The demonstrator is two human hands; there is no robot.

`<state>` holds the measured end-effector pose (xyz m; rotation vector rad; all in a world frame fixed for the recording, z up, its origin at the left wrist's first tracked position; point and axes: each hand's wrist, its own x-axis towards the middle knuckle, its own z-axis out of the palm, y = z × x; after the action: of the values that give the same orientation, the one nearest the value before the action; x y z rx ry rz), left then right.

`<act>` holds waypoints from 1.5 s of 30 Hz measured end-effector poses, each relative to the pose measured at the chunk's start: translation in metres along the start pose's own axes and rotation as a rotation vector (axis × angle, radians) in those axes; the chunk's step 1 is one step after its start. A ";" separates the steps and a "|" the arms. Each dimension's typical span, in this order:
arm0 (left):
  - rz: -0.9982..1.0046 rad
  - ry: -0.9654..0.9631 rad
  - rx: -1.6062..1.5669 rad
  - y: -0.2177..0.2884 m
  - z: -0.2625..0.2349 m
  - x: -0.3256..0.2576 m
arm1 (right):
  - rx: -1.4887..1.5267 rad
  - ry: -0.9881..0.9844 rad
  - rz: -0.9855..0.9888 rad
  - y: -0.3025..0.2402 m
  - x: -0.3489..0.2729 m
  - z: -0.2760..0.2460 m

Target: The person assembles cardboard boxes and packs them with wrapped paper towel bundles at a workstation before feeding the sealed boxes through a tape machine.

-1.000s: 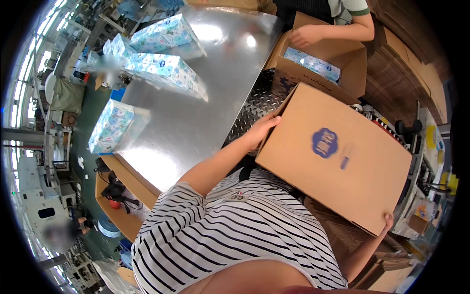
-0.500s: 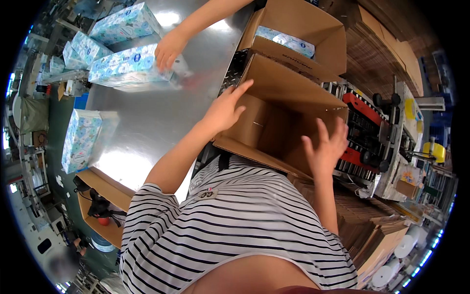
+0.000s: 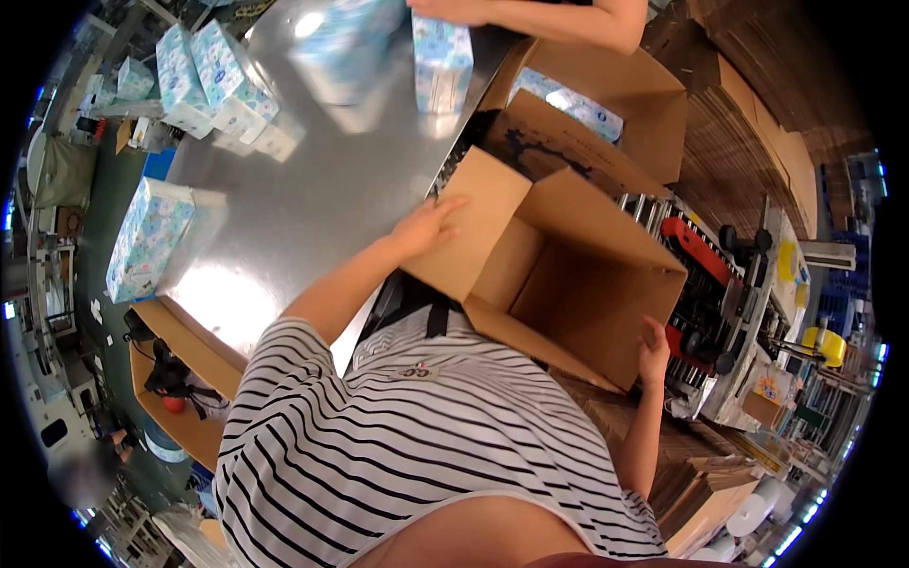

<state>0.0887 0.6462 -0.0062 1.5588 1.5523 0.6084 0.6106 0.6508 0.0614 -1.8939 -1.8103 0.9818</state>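
An opened cardboard box [image 3: 578,284] stands in front of me, its inside bare brown. My left hand [image 3: 426,230] lies with outstretched fingers on the box's left flap [image 3: 478,213], which is folded outward. At the right edge of the same box is my right hand [image 3: 652,352], its fingers loosely bent and a little apart, nothing seen in them. A co-worker's hand [image 3: 453,9] rests on an upright blue-and-white patterned pack [image 3: 442,66] at the far side of the metal table. Beside it, another pack [image 3: 348,52] is smeared by motion.
A second box [image 3: 653,114] behind mine holds a patterned pack [image 3: 568,102]. More packs [image 3: 222,80] stand on the metal table [image 3: 312,180], one [image 3: 147,237] at its left edge. Stacked flat cardboard [image 3: 757,123] and a roller conveyor with red parts [image 3: 701,251] lie to the right.
The box has turned and shifted right, and its left flap now leans outward. My right hand has lowered, its fingers less spread. The co-worker has moved packs toward the table's far right.
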 end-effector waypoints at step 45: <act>-0.601 1.253 0.869 -0.189 -0.398 -0.117 | -0.146 -0.594 -0.902 -0.361 0.008 0.207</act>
<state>-0.3565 0.5980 0.0775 1.0588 3.4090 0.5993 0.2058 0.6613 0.1556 -0.6358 -2.7219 1.1043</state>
